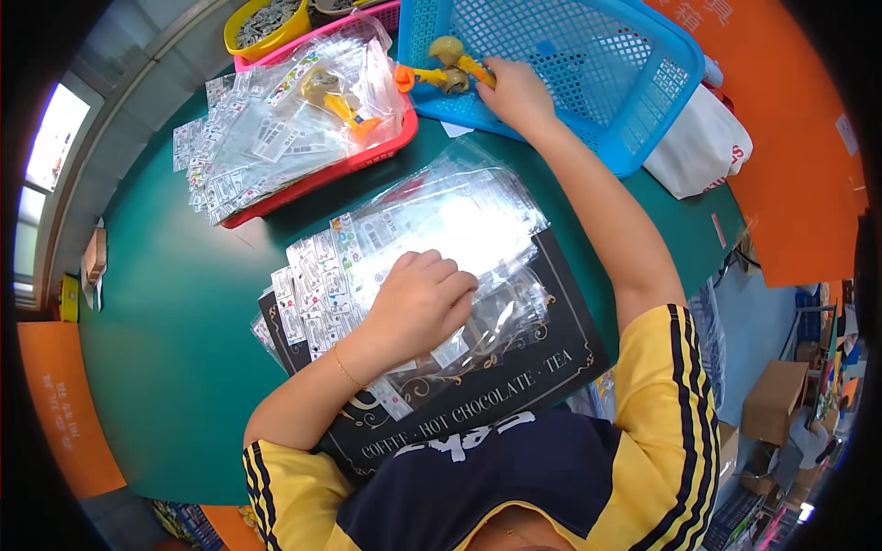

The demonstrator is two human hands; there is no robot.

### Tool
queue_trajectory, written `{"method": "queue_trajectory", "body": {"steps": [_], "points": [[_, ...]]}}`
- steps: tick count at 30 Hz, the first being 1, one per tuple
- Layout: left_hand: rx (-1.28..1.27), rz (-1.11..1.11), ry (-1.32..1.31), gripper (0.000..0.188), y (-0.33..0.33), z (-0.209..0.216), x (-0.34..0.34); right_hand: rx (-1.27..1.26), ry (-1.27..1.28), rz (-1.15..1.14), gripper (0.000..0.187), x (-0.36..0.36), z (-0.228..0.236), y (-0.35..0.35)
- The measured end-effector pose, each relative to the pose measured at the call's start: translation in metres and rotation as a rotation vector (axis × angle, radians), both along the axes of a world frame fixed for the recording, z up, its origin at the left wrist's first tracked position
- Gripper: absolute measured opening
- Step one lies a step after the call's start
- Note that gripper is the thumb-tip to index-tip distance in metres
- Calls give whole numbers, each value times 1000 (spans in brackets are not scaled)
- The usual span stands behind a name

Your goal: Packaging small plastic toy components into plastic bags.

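My right hand reaches to the near left side of a blue perforated basket. Its fingers are closed on the yellow end of a tan, yellow and orange plastic toy; the pieces overlap, so I cannot tell whether it is one or two. My left hand lies with bent fingers on a stack of clear plastic bags with printed header strips. What its fingertips grip, if anything, is hidden. Under the bags is a black board with decorative lettering.
At the back left a red tray overflows with more bags; a similar toy in clear plastic lies on top. Behind it stands a yellow bowl of small grey pieces. A white bag lies right of the basket on the green table.
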State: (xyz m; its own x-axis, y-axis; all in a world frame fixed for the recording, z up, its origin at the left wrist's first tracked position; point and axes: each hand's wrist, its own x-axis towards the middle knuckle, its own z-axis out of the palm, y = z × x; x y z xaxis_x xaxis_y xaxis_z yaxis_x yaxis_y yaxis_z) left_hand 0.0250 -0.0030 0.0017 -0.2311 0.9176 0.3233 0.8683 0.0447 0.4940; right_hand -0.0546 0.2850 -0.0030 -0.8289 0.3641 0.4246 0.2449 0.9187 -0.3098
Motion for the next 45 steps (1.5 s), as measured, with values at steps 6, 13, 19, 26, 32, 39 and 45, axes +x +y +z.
{"method": "queue_trajectory", "body": {"steps": [6,13,19,26,32,39,45], "points": [[-76,60,92,23,-2,20,-1,-324,130,220,29,37,-7,25],[-18,-4,64,29,11,2,13,-2048,-177,308,34,159,16,-57],[-98,-90,165,32,13,-2,12,-2066,-203,191,30,173,-2,-80],[-107,-360,92,42,12,0,30,-1883,-201,369,34,171,-5,-80],[-164,-249,14,30,9,-2,16,-2049,-203,399,34,180,7,-72],[-47,-111,153,25,11,2,16,-2024,-280,377,34,179,4,-73],[-25,-148,215,28,16,-2,20,-1927,-328,388,30,177,5,-75]]}}
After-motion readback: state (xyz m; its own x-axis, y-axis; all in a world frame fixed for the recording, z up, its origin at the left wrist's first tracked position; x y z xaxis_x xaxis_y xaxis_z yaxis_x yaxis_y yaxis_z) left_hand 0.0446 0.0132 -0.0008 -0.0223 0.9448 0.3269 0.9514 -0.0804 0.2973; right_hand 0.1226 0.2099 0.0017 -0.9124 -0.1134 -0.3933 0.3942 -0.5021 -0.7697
